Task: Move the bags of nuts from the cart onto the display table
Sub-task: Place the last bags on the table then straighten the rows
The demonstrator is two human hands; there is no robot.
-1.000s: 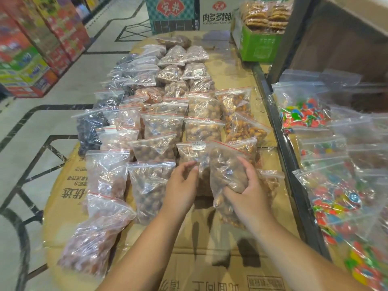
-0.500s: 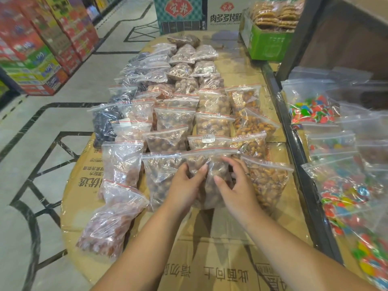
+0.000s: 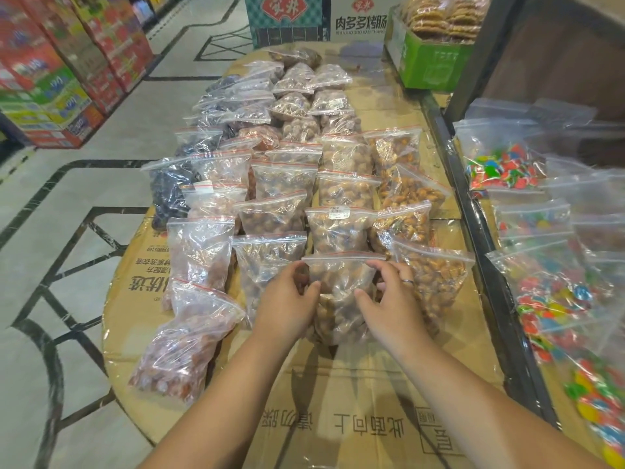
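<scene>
A clear zip bag of brown nuts (image 3: 340,289) lies at the near end of the middle row on the cardboard-covered display table (image 3: 338,401). My left hand (image 3: 287,299) touches its left side, fingers curled on the plastic. My right hand (image 3: 389,296), with a ring, rests on its right side. Several rows of similar nut bags (image 3: 304,164) stretch away across the table. No cart shows in this view.
A dark metal rail (image 3: 473,231) borders the table on the right, with bags of coloured candy (image 3: 558,292) beyond it. A green box of biscuits (image 3: 429,55) and printed cartons (image 3: 304,18) stand at the far end. Stacked red boxes (image 3: 67,69) line the aisle floor at left.
The bag that my right hand held up has come down flat onto the table at the near end of the row. Both hands now rest on its sides.
</scene>
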